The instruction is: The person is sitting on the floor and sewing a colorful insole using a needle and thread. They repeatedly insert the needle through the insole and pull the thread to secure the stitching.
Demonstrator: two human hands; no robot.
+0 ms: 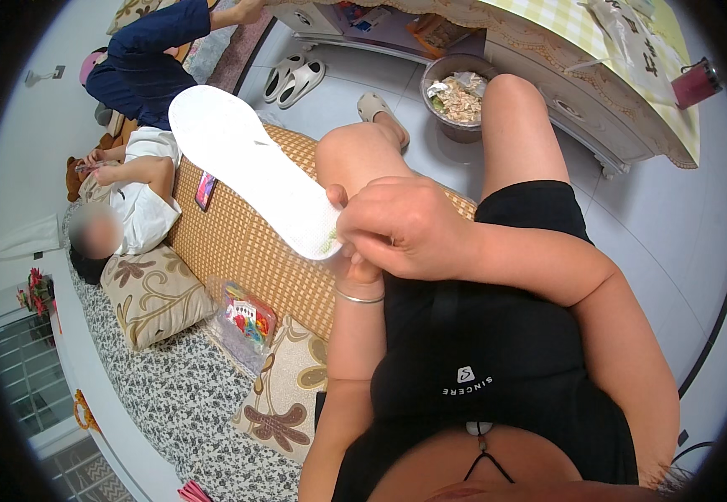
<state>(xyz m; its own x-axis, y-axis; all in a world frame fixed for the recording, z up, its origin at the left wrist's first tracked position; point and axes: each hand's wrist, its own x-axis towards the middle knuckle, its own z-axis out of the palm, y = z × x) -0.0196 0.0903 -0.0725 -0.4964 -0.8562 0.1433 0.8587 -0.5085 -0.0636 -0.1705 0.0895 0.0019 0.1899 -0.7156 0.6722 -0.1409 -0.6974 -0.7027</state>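
A white insole [244, 157] with a small green mark at its near end is held up before me, reaching out to the upper left. My left hand [362, 267], with a silver bangle at its wrist, grips the near end, mostly hidden behind my other hand. My right hand [404, 226] lies over it with curled fingers at the insole's edge. Whether something thin is pinched in them cannot be seen. A small dark mark shows on the insole's surface.
A person in a white shirt [150, 154] lies on the woven mat [244, 232] at left, near a phone [205, 190]. A bag of colourful items [249, 320] and cushions [156, 295] lie nearer. Ahead stand a waste bin [457, 128] and a cabinet [539, 81].
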